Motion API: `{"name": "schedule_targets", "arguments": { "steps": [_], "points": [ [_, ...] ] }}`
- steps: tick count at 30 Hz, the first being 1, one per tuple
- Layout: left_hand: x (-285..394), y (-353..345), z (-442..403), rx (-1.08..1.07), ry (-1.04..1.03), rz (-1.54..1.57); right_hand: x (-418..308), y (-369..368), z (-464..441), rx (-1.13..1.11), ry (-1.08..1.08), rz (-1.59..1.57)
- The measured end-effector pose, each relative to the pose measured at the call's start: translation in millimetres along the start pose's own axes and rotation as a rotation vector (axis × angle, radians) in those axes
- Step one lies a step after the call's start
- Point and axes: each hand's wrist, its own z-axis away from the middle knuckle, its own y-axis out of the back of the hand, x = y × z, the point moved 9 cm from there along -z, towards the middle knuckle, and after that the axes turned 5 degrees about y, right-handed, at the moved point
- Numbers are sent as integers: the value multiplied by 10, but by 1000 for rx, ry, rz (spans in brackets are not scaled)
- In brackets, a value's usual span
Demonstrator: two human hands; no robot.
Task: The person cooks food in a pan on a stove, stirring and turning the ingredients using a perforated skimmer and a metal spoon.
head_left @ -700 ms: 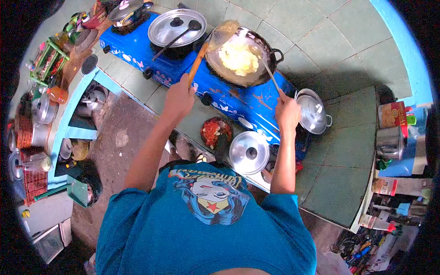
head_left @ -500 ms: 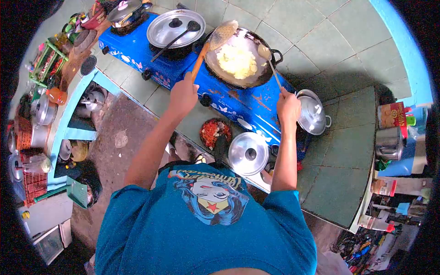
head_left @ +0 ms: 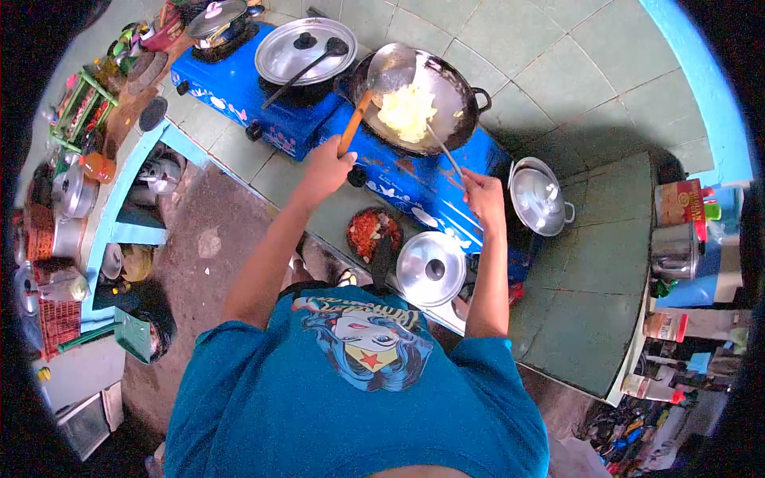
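My left hand (head_left: 328, 166) is closed round the wooden handle of a wide perforated skimmer (head_left: 391, 68), whose head rests at the left side of the wok (head_left: 460, 97). A thin metal-handled spatula (head_left: 445, 150) is gripped in my right hand (head_left: 484, 197), and its tip is hidden in the pale yellow food (head_left: 407, 112). That food lies in a heap in the left and middle part of the wok, which sits on the blue stove (head_left: 398, 177).
A lidded pan (head_left: 279, 49) with a black ladle (head_left: 307, 74) on it stands left of the wok. Nearer me are a mortar of red paste (head_left: 369, 233) and a round lid (head_left: 431, 268). A lidded silver pot (head_left: 538, 199) stands on the right.
The skimmer's head has turned and lowered into the wok. My right hand has shifted left, bringing the spatula from the wok's right side into the food. The food has moved slightly left.
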Motion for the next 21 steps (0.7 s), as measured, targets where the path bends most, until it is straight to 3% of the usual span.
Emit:
{"name": "schedule_targets", "arguments": {
  "steps": [2,5,12,16,21],
  "points": [
    [27,101,130,-82,148,194,9,42,73,9,20,-19],
    [-6,146,176,-95,13,228,-44,133,195,26,63,-34],
    [103,400,462,-81,40,206,-149,380,418,53,99,54],
    [159,494,565,-64,10,158,-489,534,621,104,114,203],
    [175,526,656,-16,-36,65,-769,644,760,212,225,651]
  ]
}}
